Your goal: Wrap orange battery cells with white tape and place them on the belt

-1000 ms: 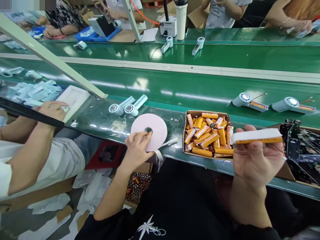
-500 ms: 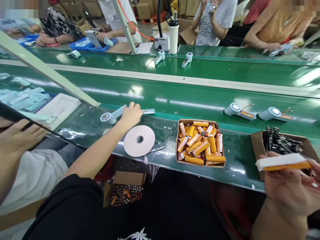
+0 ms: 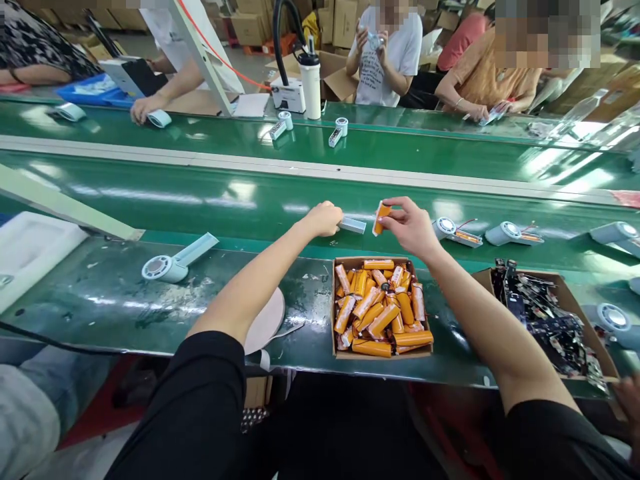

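Over the near edge of the green conveyor, my left hand (image 3: 324, 220) is closed around a light blue handheld fan casing. Its open handle (image 3: 353, 225) sticks out to the right; the rest is hidden by my fingers. Just right of it, my right hand (image 3: 407, 223) pinches an orange-wrapped battery (image 3: 383, 217) upright, its white side facing the handle, with a small gap between them. Below my hands stands a cardboard box (image 3: 336, 333) full of orange batteries (image 3: 384, 320). My left forearm partly covers a roll of pale tape (image 3: 267, 320).
Another fan casing (image 3: 167, 268) lies on the bench at left. Fans with batteries in their handles (image 3: 510, 233) rest on the belt at right. A carton of black circuit parts (image 3: 550, 327) stands front right. Co-workers sit across the conveyor; a co-worker's hand (image 3: 629, 393) shows at right.
My left hand has moved right along the bench edge with a fan casing. My right hand has brought the battery from the far right to beside the handle. The view has shifted right.
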`<act>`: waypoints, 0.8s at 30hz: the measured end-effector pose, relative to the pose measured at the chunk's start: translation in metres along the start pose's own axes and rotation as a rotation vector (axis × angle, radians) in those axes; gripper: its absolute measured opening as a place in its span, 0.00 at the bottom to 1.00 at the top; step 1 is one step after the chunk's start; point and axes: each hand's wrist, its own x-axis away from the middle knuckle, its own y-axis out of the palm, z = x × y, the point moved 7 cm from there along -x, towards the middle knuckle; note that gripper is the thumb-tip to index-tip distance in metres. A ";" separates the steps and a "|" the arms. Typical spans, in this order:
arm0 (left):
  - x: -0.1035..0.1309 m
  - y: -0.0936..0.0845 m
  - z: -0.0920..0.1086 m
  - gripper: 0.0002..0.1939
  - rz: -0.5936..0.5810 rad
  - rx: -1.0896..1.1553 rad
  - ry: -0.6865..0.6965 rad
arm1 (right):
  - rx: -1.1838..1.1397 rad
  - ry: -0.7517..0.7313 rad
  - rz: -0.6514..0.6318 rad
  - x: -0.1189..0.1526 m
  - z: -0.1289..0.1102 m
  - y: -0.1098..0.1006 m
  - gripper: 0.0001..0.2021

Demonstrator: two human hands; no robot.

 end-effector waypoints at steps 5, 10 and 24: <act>-0.006 -0.007 -0.010 0.08 0.026 0.145 -0.087 | 0.303 -0.025 -0.155 -0.038 0.025 0.035 0.16; -0.002 -0.013 -0.011 0.11 0.099 0.249 -0.217 | 0.635 -0.063 -0.304 -0.045 0.036 0.055 0.17; -0.017 0.002 0.007 0.09 0.271 0.545 -0.320 | 1.100 -0.046 -0.681 -0.037 0.045 0.081 0.20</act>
